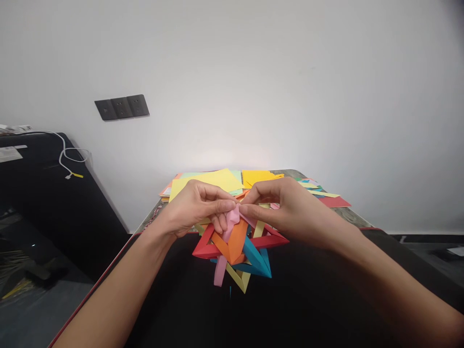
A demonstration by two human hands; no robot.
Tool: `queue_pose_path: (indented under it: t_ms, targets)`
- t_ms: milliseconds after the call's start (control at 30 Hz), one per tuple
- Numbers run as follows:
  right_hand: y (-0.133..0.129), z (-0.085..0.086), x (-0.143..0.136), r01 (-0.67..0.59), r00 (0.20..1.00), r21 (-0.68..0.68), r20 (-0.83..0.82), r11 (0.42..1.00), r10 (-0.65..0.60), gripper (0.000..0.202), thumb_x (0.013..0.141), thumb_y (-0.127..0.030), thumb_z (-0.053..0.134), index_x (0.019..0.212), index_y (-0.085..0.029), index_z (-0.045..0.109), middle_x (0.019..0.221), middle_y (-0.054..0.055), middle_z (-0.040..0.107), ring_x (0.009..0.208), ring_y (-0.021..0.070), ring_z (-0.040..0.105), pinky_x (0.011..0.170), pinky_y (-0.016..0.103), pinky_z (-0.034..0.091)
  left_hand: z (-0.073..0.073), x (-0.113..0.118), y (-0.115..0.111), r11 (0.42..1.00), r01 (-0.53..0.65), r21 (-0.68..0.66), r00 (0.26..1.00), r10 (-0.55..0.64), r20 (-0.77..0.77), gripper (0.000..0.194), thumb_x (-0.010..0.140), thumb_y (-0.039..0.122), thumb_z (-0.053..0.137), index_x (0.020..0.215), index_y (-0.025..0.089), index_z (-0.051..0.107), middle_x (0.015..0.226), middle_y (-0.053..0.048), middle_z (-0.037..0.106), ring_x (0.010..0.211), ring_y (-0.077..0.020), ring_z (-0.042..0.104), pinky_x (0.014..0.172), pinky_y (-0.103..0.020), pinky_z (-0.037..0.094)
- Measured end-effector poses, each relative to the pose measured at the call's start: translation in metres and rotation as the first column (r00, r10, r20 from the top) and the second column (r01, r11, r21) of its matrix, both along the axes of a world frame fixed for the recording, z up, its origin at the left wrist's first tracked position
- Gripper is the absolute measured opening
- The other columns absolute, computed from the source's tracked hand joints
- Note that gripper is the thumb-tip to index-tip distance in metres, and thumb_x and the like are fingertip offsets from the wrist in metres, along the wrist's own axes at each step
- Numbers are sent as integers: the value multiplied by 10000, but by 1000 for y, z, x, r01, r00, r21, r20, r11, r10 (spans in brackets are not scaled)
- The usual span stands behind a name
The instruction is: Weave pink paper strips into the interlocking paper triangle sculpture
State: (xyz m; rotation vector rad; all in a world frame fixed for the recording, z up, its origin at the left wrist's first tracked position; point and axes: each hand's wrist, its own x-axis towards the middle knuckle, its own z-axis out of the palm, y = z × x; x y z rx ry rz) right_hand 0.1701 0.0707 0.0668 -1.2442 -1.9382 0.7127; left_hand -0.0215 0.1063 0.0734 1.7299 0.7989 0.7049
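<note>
Between my hands is a star-like origami model (232, 251) of interlocked folded paper strips in red, orange, blue, pale yellow and pink. A pink paper strip (232, 222) runs up its front to my fingertips. My left hand (210, 205) is closed, thumb and fingers pinching the pink strip near its top. From the other side my right hand (273, 200) pinches the pink paper close to the left thumb. The two sets of fingertips nearly meet. Behind the fingers, part of the model is hidden. One loose pink end (219, 270) hangs at the lower left.
A black mat (290, 299) with a red edge covers the near table. Farther back lie yellow paper sheets (217, 178), an orange-yellow stack (257, 178) and coloured strips (319, 188) on red paper. Left stands a black cabinet (54, 193) with a white cable (65, 150).
</note>
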Motion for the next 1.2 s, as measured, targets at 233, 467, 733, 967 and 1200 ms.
queue_pose_path:
  t_ms: [233,467,733,967,1200]
  targets:
    - [1,0,-2,67,998,20,18,998,-67,141,792,-284,613,688,-197,652,758,31,714,618,154,595,588,306,472,-1,2,-1,996,-80,45,997,80,12,117,766,225,734,787,110,745,583,-18,705,467,-80,629,459,-140,536]
    - [10,-3,9,-102,994,-52,-51,993,100,190,795,-363,632,721,-205,709,784,40,712,672,169,616,574,288,460,2,2,-3,996,-82,28,996,83,-24,86,751,192,741,786,115,758,584,-21,708,482,-79,629,468,-136,542]
    - [5,-1,0,13,1000,2,11,1000,-13,189,798,-283,615,637,-198,666,683,14,694,574,137,556,547,287,417,1,3,-3,996,-87,25,996,87,18,96,731,198,758,760,107,747,571,-23,709,453,-86,636,448,-138,537]
    - [6,-1,1,-16,1000,-8,-5,1000,16,185,796,-273,614,646,-191,685,642,16,672,597,148,584,579,289,440,1,2,-3,990,-101,97,993,106,-46,157,755,239,741,836,104,751,585,-40,714,496,-103,648,491,-164,560]
    - [7,-1,5,-39,999,-34,7,999,39,144,798,-297,621,750,-213,729,686,6,696,518,114,499,461,263,354,1,2,-5,990,-84,116,995,89,-43,111,792,202,696,810,105,748,587,-33,713,487,-95,641,479,-152,547]
